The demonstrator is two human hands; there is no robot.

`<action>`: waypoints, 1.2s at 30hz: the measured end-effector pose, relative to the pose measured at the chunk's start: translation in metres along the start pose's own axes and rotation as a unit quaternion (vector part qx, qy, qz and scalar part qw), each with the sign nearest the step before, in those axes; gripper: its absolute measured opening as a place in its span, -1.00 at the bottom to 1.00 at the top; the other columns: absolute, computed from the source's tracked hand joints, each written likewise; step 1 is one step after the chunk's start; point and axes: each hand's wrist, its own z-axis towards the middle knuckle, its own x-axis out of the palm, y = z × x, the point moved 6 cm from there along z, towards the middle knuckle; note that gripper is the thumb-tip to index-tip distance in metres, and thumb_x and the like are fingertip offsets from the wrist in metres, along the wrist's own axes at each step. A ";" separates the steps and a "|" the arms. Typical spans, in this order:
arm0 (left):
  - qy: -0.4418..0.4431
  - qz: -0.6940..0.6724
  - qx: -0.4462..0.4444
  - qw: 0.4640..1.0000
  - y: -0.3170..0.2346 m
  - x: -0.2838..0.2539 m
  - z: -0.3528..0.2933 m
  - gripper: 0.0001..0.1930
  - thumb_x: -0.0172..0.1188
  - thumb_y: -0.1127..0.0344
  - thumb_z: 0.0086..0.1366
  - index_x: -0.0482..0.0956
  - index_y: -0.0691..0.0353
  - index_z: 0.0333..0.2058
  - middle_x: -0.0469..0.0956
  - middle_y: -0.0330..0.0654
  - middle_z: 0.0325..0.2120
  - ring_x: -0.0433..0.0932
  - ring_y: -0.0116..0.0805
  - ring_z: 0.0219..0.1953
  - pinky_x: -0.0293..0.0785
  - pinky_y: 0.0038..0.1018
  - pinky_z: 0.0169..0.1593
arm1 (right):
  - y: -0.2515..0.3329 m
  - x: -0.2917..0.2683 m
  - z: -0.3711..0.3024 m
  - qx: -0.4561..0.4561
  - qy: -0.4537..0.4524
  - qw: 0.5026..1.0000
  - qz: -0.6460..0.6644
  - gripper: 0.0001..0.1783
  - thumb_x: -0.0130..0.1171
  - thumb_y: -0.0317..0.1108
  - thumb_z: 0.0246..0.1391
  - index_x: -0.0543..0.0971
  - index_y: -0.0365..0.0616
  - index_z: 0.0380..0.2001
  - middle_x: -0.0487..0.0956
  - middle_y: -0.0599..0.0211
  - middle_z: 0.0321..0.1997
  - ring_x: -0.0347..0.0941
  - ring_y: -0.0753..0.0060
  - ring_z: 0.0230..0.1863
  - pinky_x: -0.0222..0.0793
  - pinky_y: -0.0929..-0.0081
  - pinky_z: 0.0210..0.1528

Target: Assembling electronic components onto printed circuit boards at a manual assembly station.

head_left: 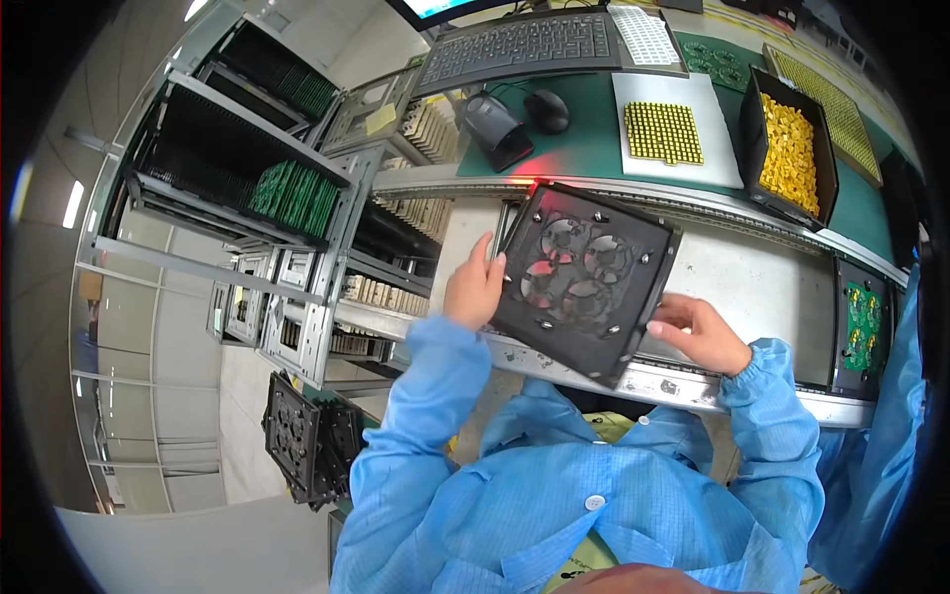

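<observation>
in the head view, i have the left hand (477, 287) and right hand (701, 335) gripping opposite edges of one tilted, flat, square black fixture (579, 327) above the pale metal conveyor (757, 287); a slipping edge grip could drop it. i count two hands, one held fixture, four round openings (606, 255) in it.

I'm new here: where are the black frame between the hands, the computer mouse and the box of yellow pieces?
Black frame (578, 273), head view: middle of its face.
Computer mouse (547, 112), head view: its rounded top.
Black box (827, 163), head view: its right-hand wall.
</observation>
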 end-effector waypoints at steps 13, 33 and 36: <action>-0.018 -0.034 -0.018 0.999 -0.031 0.008 -0.030 -0.42 0.11 0.15 0.49 0.28 0.22 0.38 0.71 -0.01 -0.39 0.68 0.08 -0.33 0.53 -0.09 -0.24 | -0.043 -0.032 0.027 -0.013 -0.173 0.984 0.039 -0.60 0.17 -0.47 0.33 0.47 -0.42 0.18 0.70 0.32 -0.09 0.57 0.61 -0.12 0.47 0.60 -0.06; -0.211 0.252 0.215 0.920 -0.001 -0.092 0.026 -0.42 0.41 0.07 0.19 0.57 0.25 0.12 0.69 0.05 -0.18 0.64 0.13 -0.13 0.49 -0.04 0.01 | -0.067 -0.061 -0.001 0.036 -0.235 0.971 -0.038 -0.42 0.18 -0.39 0.30 0.37 -0.46 0.31 0.62 0.42 -0.36 0.49 0.64 -0.33 0.41 0.56 -0.28; -0.230 0.480 0.021 0.847 0.055 -0.207 0.088 -0.55 0.42 0.10 0.15 0.57 0.19 -0.06 0.63 -0.03 -0.12 0.56 0.03 -0.01 0.34 -0.02 0.17 | -0.071 -0.073 -0.018 0.007 -0.246 0.969 0.002 -0.33 0.17 -0.34 0.34 0.26 -0.28 0.43 0.60 0.24 -0.08 0.50 0.55 -0.17 0.43 0.55 -0.20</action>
